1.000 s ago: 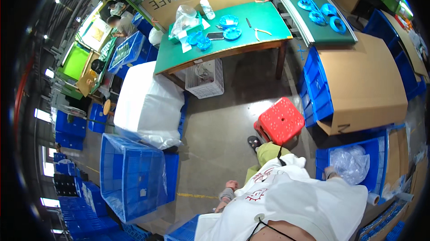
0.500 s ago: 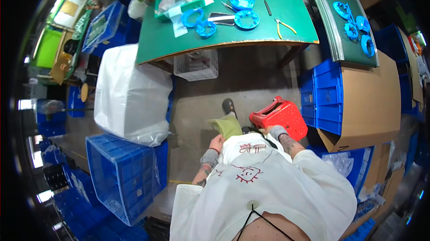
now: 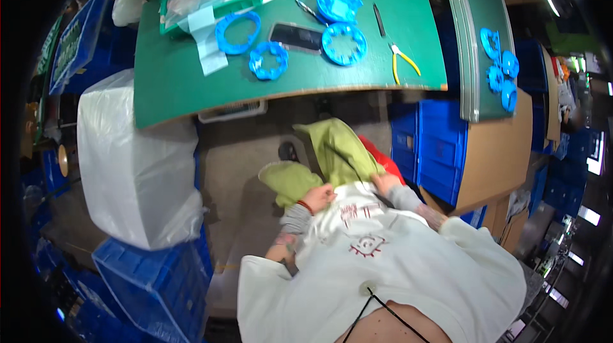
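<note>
My left hand [image 3: 317,198] rests on my left thigh, on yellow-green trousers, fingers loosely curled with nothing in it. My right hand [image 3: 386,183] lies on my right thigh beside a red stool [image 3: 382,156] that shows under my leg. Both hands are at the hem of my white shirt [image 3: 383,260]. Ahead stands a green table [image 3: 185,81] with several blue plastic rings [image 3: 237,31], a dark phone [image 3: 295,37] and yellow-handled pliers [image 3: 401,59].
A green tray [image 3: 171,19] with clear bags sits at the table's far left. A white bagged block [image 3: 131,164] rests on blue crates [image 3: 156,279] at my left. Blue crates [image 3: 434,151] and a cardboard sheet [image 3: 501,151] stand at my right.
The view has swung closer over the green table. My hands have come from the stool's sides onto my thighs, and my body has settled over the red stool.
</note>
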The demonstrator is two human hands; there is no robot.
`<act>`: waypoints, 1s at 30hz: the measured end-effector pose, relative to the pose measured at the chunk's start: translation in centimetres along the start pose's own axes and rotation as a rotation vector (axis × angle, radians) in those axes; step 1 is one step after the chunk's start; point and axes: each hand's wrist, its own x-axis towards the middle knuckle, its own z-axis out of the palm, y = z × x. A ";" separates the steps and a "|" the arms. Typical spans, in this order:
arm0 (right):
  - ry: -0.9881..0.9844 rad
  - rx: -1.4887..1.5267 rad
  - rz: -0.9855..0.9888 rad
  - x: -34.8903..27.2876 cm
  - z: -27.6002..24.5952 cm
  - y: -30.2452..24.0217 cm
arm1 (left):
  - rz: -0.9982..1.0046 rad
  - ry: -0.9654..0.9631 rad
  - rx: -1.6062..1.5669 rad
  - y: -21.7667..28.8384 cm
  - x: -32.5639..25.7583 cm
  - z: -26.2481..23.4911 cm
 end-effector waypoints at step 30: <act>1.619 0.085 0.120 4.0 -16.5 32.3 | 0.135 0.187 0.787 -10.7 36.9 -4.0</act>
